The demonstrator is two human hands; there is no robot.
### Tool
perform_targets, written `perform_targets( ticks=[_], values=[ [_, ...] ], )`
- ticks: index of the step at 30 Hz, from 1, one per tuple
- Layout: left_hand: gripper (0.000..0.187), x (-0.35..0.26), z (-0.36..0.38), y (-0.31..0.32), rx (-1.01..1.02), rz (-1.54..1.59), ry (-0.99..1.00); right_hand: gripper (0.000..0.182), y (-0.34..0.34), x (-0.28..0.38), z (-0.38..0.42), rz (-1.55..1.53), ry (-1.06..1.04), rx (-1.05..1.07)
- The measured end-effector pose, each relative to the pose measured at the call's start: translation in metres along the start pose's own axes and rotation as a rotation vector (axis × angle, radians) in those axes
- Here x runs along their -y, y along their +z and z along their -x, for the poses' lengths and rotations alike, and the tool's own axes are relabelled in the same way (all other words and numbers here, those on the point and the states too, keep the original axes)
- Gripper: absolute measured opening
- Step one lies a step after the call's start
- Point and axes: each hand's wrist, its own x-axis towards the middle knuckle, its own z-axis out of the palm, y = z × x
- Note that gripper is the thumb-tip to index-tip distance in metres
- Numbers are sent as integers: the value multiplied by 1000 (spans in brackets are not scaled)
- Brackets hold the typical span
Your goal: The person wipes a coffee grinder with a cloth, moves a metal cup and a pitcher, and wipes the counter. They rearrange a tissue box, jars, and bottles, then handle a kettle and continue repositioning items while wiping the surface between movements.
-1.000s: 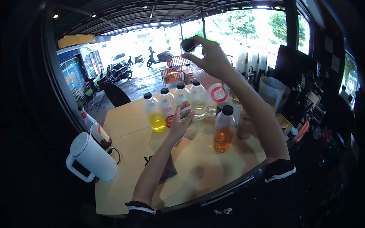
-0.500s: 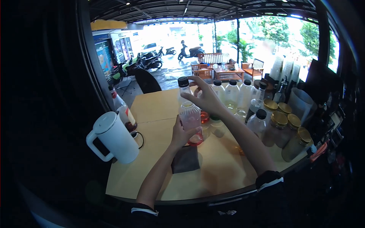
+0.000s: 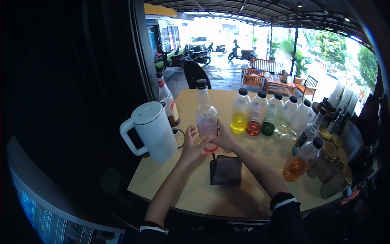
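A tall clear bottle (image 3: 206,117) with a black cap and a little red liquid at its base stands upright on the wooden table. My right hand (image 3: 223,137) is closed around the bottle's lower right side, its thumb across the front. On the other side, my left hand (image 3: 192,143) has its fingers apart, with the thumb close to the bottle's lower front. Whether that thumb touches the glass is unclear. A dark folded cloth or pouch (image 3: 226,171) lies just in front of the bottle, between my forearms.
A white pitcher (image 3: 153,132) and a red-capped bottle (image 3: 167,101) stand to the left. Several black-capped bottles of coloured liquid, including a yellow one (image 3: 240,118), line the back right. An orange one (image 3: 297,166) and gold-lidded jars (image 3: 330,151) are nearer right.
The view has turned left, shifting the table's things rightward. My right hand has come down from near the cap to the bottle's lower body. My left hand has loosened from the bottle.
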Motion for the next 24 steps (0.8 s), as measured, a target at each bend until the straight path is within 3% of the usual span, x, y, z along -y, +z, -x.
perform_targets(
  ticks=[1, 3, 4, 6, 11, 17, 24],
  values=[
    [73, 8, 6, -16, -7, -10, -11, 73, 5, -6, -11, 43, 26, -44],
    [65, 24, 21, -49, 416, -154, -312, 73, 15, -21, -35, 78, 54, -81],
    [65, 35, 33, -54, 412, -160, -324, 79, 22, -34, -48, 107, 107, -72],
    [59, 58, 53, -62, 631, -590, -81, 85, 43, -63, -66, 131, 160, -54],
    [61, 56, 58, -65, 628, -571, -91, 85, 87, -112, -120, 143, 160, -214],
    [64, 49, 58, -65, 667, -605, -120, 85, 112, -119, -158, -25, 118, -195],
    [73, 45, 54, -66, 690, -536, -172, 86, 122, -122, -169, 19, 126, -217]
  ],
)
